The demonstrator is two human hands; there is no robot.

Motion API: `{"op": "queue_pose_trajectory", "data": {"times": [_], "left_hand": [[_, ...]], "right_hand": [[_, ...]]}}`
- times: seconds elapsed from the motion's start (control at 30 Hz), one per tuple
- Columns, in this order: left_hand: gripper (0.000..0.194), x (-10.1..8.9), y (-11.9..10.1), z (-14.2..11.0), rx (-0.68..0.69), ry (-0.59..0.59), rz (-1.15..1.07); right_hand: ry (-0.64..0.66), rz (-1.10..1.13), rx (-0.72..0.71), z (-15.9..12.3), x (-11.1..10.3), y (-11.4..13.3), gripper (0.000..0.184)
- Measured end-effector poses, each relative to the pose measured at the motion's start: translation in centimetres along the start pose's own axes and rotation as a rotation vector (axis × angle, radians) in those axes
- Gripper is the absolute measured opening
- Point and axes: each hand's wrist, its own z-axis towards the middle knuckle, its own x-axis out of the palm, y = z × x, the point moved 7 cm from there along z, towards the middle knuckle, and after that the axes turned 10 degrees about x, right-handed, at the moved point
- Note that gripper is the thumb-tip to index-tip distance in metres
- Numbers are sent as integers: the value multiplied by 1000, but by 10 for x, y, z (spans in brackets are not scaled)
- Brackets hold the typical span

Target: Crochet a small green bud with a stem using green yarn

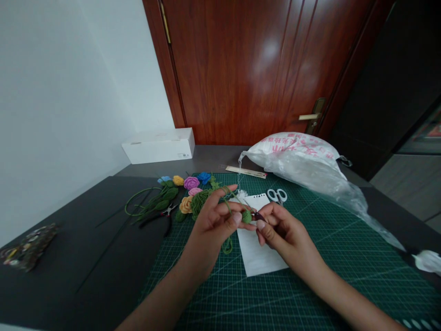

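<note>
My left hand (pixel 218 218) is closed on a small round piece of green crochet (pixel 246 216), pinched near the thumb. Green yarn runs over its raised index finger and hangs in a loop below the hand. A crochet hook (pixel 259 216) with a dark handle is in my right hand (pixel 280 227), its tip at the crochet piece. Behind the left hand lies a bundle of green yarn (pixel 200 203). Under both hands is a sheet of white paper (pixel 260 257) with a torn, punched top edge. The fingers hide part of the hook and the piece.
Crocheted flowers (pixel 191 183), green leaves (pixel 165 195) and black-handled pliers (pixel 155 219) lie to the left. White scissors (pixel 276 196) and a ruler (pixel 246 172) are beyond the paper on the green cutting mat (pixel 220 299). A plastic bag (pixel 299 151) and white box (pixel 161 145) stand farther back.
</note>
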Motion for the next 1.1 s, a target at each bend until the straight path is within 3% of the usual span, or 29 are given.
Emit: {"op": "queue_pose_trajectory", "data": {"times": [0.23, 0.33, 0.43, 0.53, 0.73, 0.87, 1.1], "left_hand": [[61, -2, -1, 0, -18, -8, 39], [64, -1, -2, -1, 3, 14, 38], [67, 0, -3, -2, 26, 27, 32], [68, 0, -3, -3, 34, 37, 4], [75, 1, -6, -4, 66, 30, -70], [89, 5, -7, -5, 59, 49, -90], [101, 19, -8, -12, 99, 133, -110]], "right_hand": [[65, 29, 46, -1, -5, -2, 21], [183, 205, 81, -2, -2, -1, 23], [330, 385, 83, -4, 4, 8, 13], [380, 537, 115, -3, 3, 15, 23], [537, 623, 131, -5, 5, 14, 23], [475, 584, 42, -4, 5, 13, 28], [163, 494, -115, -9, 4, 12, 11]]}}
